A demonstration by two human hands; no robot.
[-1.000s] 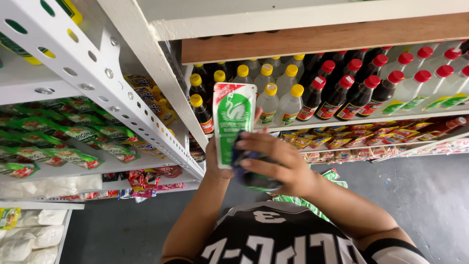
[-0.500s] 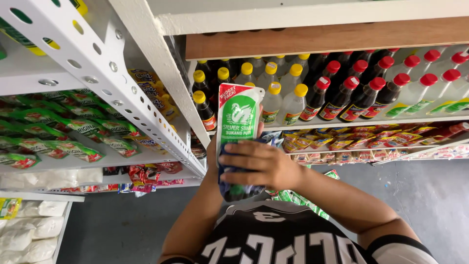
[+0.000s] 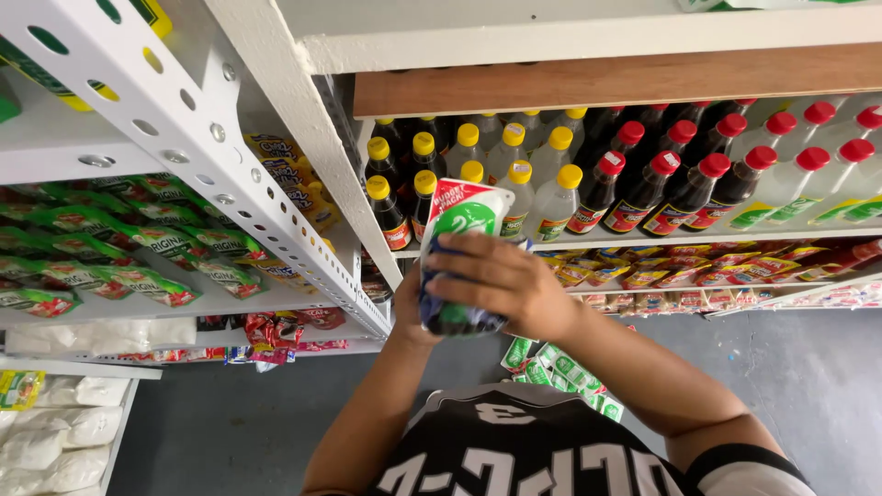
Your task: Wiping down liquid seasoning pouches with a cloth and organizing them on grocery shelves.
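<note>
**Pouch held two-handed in front of the bottle shelf**

Nearest the camera: your black jersey with white lettering (image 3: 542,455), both forearms coming up from it.

Your right hand (image 3: 501,280) lies across the front of the green-and-white pouch (image 3: 459,253), fingers curled over its middle. Closed on it, not clamped hard as far as I can tell. Your left hand (image 3: 409,308) is mostly hidden behind the pouch; the heel of the palm shows against its left edge, so it looks wrapped around the back. Finger spread there: can't tell.

The pouch is upright, red top pointing at the shelf, dark lower end sticking out below your right hand.

Below your arms, more green pouches (image 3: 560,372) lie on the grey floor (image 3: 230,422).

Further out: yellow-capped bottles (image 3: 441,174) just behind the pouch top, red-capped dark bottles (image 3: 661,184) to the right, all on one white shelf (image 3: 643,237). Far left, the perforated white upright (image 3: 175,138) and green snack packs (image 3: 110,248).

Risks, my read:
- Pouch top is close to the front yellow-capped bottles. Push forward and you could knock one over.
- Pouch is soft and the lower end is unsupported. It could sag or slide out if the right hand loosens.
</note>
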